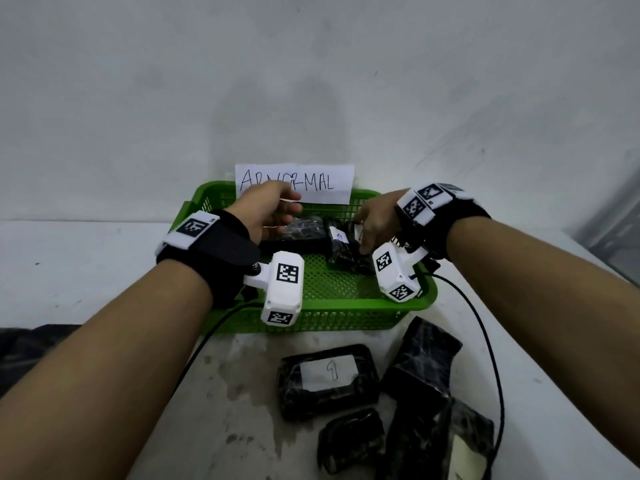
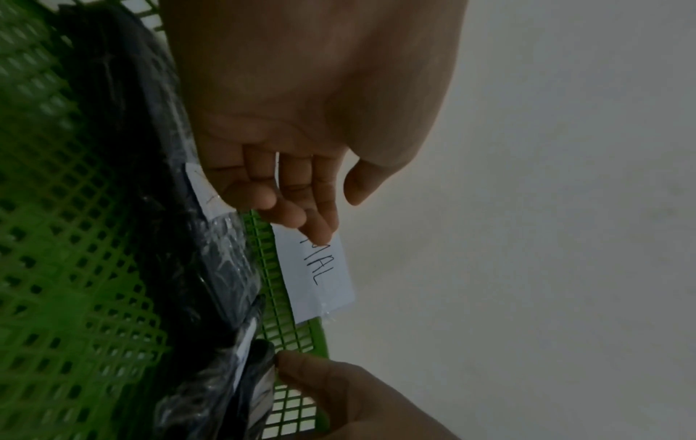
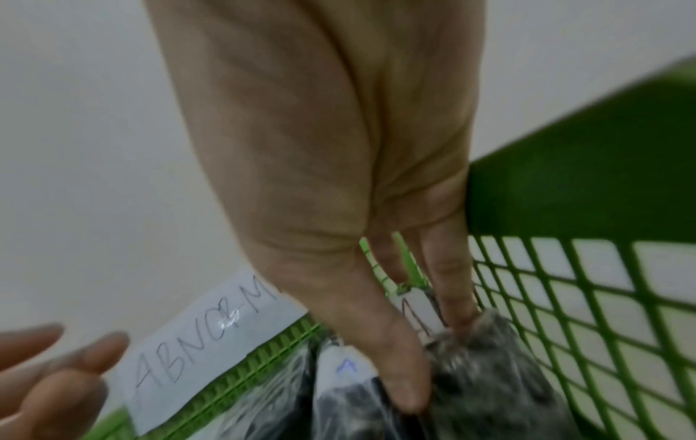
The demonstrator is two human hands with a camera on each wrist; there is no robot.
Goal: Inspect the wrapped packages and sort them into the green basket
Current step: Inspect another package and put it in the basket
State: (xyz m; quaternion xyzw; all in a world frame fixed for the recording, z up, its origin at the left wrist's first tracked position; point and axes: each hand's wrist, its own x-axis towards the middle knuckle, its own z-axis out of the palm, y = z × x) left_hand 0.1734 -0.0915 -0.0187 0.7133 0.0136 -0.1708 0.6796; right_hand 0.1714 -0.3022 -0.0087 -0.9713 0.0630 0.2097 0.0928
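Note:
The green basket [image 1: 346, 308] stands on the table against the wall. Three black wrapped packages lie along its back, one at the left [image 1: 304, 230] and one with a white "A" label [image 1: 341, 242]. My right hand [image 1: 362, 237] reaches into the back right corner and pinches the third black package [image 3: 489, 372] between thumb and fingers. My left hand [image 1: 289, 211] hovers above the back left of the basket, fingers relaxed and holding nothing; the left wrist view shows its bare palm [image 2: 301, 208].
A paper sign reading ABNORMAL [image 1: 322, 183] is taped to the basket's far wall. In front of the basket lie several more black packages, one labelled "9" [image 1: 327, 379], a taller one [image 1: 420, 358] to its right. Black cables [image 1: 485, 341] trail over the table.

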